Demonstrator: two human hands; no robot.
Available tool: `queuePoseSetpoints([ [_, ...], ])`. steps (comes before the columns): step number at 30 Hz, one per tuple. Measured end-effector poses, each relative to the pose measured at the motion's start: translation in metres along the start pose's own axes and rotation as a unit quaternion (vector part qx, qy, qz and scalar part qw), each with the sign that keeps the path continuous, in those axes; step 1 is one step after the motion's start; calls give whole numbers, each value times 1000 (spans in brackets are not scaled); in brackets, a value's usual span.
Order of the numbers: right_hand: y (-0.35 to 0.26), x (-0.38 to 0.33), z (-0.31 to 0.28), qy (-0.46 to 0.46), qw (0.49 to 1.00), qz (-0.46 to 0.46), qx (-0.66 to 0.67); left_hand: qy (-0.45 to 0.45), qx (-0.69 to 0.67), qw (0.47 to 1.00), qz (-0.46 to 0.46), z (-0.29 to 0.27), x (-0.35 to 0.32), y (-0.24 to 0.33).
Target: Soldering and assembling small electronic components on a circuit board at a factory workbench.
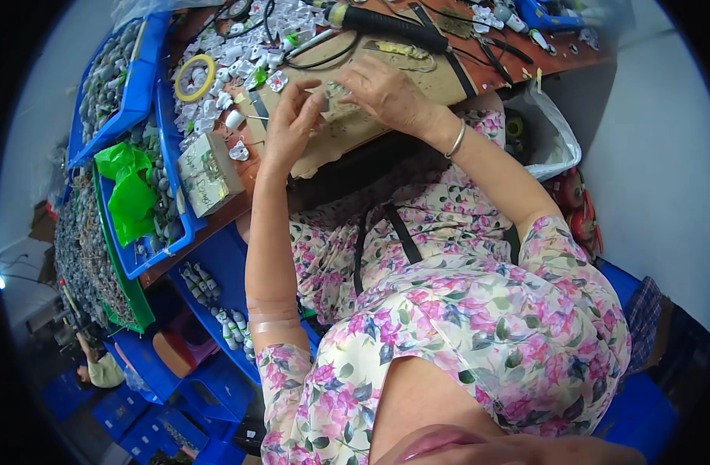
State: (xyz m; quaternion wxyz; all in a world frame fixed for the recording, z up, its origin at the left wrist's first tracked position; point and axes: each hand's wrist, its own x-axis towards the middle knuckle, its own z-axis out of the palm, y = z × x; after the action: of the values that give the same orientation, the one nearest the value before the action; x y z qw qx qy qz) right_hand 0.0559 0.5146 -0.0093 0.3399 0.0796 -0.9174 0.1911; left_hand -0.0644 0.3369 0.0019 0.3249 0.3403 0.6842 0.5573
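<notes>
Your left hand (293, 124) and right hand (382, 93) meet above the cardboard sheet (355, 132) on the workbench (494, 74), fingers pinched on a small pale part (329, 91) between them. Farther lie white plastic pieces (238, 58), a yellow tape roll (194, 77) and a black-handled tool (386, 23).

1. Two hands are working at the desk (417, 81): left hand (293, 124), right hand (386, 93).
2. One yellow tape roll (194, 77) is lying near the desk's left edge.
3. One small cardboard box (208, 174) is sitting at the near left corner.
4. One green plastic bag (126, 190) is showing in the blue trays (138, 93).
5. One black-handled tool (393, 25) is lying along the far edge.
6. One bangle (456, 141) is showing on the right wrist.
7. White small parts (238, 58): too many to be counting.
</notes>
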Motion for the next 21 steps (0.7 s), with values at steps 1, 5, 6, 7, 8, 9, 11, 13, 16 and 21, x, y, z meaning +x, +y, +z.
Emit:
queuePoseSetpoints([
  [1,4,-3,-4,-13,999,-7,-44,15,-6,1000,-3,-2,3,0],
  [5,17,-15,-12,-40,998,31,-22,37,31,999,-2,-6,2,1],
  [6,18,-17,-10,-24,999,26,-12,29,62,998,1,-6,3,1],
  [7,19,-18,-9,-7,1000,21,-3,40,59,997,7,-5,3,0],
  [8,20,-19,-9,-7,1000,22,-3,38,59,998,7,-4,3,0],
  [9,20,-21,-9,1,1000,17,1,47,104,993,23,-3,2,1],
  [11,22,-24,-10,8,1000,14,5,54,149,987,40,1,1,7],
  [13,23,-26,-10,13,999,35,34,55,207,976,45,5,0,13],
  [16,26,-32,-3,34,997,58,48,37,284,956,64,7,2,9],
  [21,35,-42,-4,4,994,91,-60,78,550,808,194,12,2,7],
])
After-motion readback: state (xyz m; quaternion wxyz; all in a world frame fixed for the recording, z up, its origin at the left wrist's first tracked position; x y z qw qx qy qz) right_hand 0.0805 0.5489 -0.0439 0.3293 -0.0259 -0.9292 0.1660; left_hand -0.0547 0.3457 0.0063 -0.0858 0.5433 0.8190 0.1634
